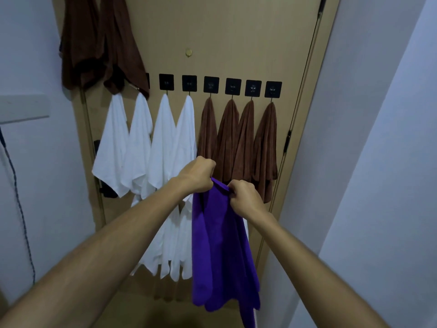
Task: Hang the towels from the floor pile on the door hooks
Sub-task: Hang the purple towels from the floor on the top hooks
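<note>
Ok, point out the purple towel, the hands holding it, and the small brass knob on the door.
purple towel (220, 245): head view, middle of the hanging cloth.
left hand (197, 175): head view, back of the hand.
right hand (244, 197): head view, back of the hand.
brass knob (188, 52): head view, its round face.

The soft, plush purple cloth towel (222, 245) is looking matt, as are the fluffy white towels (151, 150) and brown pile towels (238, 143); the tan door (236, 43) is showing a smooth satin laminate, its square black hook plates (211, 84) looking plastic
</note>
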